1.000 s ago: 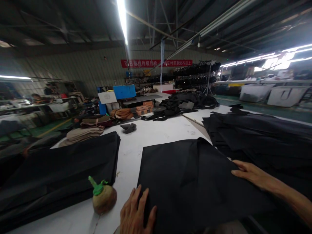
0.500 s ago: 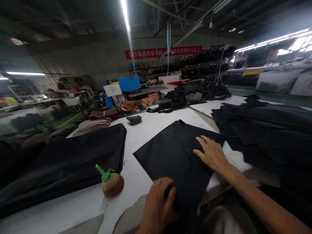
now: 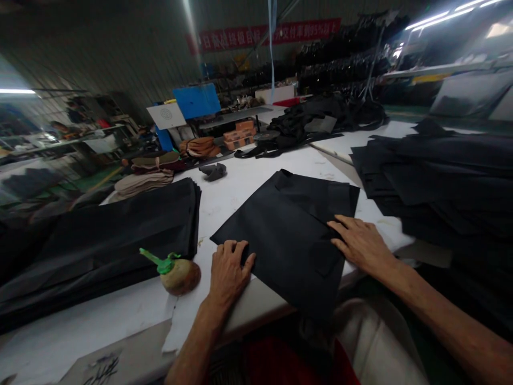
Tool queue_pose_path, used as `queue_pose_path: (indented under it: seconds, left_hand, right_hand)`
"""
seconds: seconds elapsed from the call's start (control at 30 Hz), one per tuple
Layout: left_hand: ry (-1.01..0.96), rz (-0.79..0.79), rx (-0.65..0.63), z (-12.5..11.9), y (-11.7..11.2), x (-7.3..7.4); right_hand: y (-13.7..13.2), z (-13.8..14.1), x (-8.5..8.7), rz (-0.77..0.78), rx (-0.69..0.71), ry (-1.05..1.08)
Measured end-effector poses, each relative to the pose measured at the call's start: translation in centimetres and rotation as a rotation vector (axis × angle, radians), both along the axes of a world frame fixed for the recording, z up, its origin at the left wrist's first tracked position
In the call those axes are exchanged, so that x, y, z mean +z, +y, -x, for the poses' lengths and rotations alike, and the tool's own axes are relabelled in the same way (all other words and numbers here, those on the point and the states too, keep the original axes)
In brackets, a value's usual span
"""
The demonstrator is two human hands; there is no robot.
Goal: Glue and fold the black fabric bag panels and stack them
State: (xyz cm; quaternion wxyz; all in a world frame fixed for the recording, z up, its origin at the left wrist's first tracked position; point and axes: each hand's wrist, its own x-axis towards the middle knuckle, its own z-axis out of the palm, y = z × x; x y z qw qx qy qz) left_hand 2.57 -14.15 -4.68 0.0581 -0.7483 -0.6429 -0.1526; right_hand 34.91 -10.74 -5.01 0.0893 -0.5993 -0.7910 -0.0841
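Observation:
A black sheet of fabric (image 3: 276, 224), partly folded over itself, lies on the white table, and its near corner hangs past the table edge. My left hand (image 3: 230, 267) rests at its left edge, fingertips on the cloth and thumb apart. On the right side of the sheet, my right hand (image 3: 360, 240) lies with its fingers spread over the edge. Neither hand is closed around anything. Left of my left hand sits a round brownish object (image 3: 180, 277) with a green wrapped neck and stem.
A thick stack of black fabric (image 3: 120, 224) lies to the left, and loose black sheets (image 3: 433, 171) are piled at right. Behind are a small grey scrap (image 3: 214, 171), beige folded cloth (image 3: 142, 184), orange boxes (image 3: 240, 135) and heaped black straps (image 3: 320, 120) on the table (image 3: 256, 176).
My left hand has moved forward and left to the sheet's left edge. The right hand has shifted slightly toward the sheet's right edge. The camera view has tilted down.

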Motion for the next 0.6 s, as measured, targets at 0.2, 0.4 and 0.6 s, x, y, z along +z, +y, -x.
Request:
queue_pose_path:
  seconds: [0.2,0.4,0.6]
  left_hand:
    - [0.013,-0.002,0.019,-0.2,-0.2,-0.2]
    - [0.016,0.014,0.03,-1.7,-1.4,0.2]
    - [-0.051,0.084,0.007,-2.5,-3.5,1.1]
  right_hand:
    - [-3.4,0.9,-0.3,-0.02,0.03,0.132]
    - [-5.4,0.8,-1.3,0.09,0.179,0.139]
    - [-2.2,-2.4,-0.8,0.247,0.175,0.105]
